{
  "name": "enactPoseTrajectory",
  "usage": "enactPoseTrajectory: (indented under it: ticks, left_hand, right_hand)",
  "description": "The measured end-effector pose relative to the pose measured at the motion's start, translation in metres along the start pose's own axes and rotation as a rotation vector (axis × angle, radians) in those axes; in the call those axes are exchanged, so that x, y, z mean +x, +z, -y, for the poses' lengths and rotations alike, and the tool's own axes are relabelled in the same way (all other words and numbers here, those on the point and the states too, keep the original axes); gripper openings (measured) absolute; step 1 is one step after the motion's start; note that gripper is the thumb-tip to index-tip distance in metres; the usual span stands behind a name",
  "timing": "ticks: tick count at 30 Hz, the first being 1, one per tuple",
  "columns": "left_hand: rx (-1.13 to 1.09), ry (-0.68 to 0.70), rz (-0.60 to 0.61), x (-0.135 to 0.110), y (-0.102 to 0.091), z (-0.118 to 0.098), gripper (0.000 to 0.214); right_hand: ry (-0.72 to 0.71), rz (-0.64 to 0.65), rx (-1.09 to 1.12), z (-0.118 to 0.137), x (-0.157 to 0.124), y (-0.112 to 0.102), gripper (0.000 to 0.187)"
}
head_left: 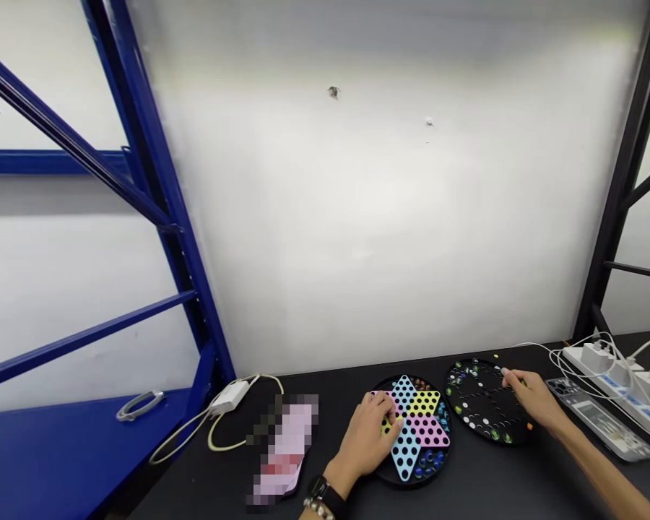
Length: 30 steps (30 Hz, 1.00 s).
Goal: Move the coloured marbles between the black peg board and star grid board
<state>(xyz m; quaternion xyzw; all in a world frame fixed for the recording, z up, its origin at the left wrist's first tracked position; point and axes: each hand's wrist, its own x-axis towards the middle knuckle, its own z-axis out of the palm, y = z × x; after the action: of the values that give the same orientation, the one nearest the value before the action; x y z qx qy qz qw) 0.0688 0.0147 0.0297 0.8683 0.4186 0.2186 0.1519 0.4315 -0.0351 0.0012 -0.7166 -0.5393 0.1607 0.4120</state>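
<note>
Left fingers [386, 413] curled onto the Chinese checkers board [427, 432], any pinch hard to tell, right fingers [512, 377] spread over the round black marble tray [484, 397].

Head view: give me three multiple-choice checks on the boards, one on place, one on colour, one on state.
1. Where is the left hand?
A) On the power strip
B) On the star-shaped checkers board
C) On the blue shelf frame

2. What colour is the star point nearest the person?
A) Yellow
B) Pink
C) Light blue

3. What state is the round black board in?
A) Bare of marbles
B) Holding marbles in its holes
C) Folded shut

1: B, its fingers lie over the star.
2: C, the light blue point runs toward the camera.
3: B, coloured marbles show across it.
</note>
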Motion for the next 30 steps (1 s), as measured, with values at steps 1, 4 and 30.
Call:
enactPoseTrajectory:
  ticks: [1,4,30]
  left_hand:
    - [0.002,0.000,0.000,0.000,0.000,0.000,0.015]
    - [0.005,-0.007,0.008,0.001,-0.001,0.000,0.017]
    - [-0.037,-0.017,-0.077,-0.004,0.000,0.000,0.006]
  right_hand:
    - [-0.010,0.032,-0.002,0.001,0.003,0.001,0.050]
    - [-0.123,0.188,-0.071,0.010,-0.003,0.016,0.040]
    - [-0.064,0.163,0.461,0.106,0.041,0.136,0.042]
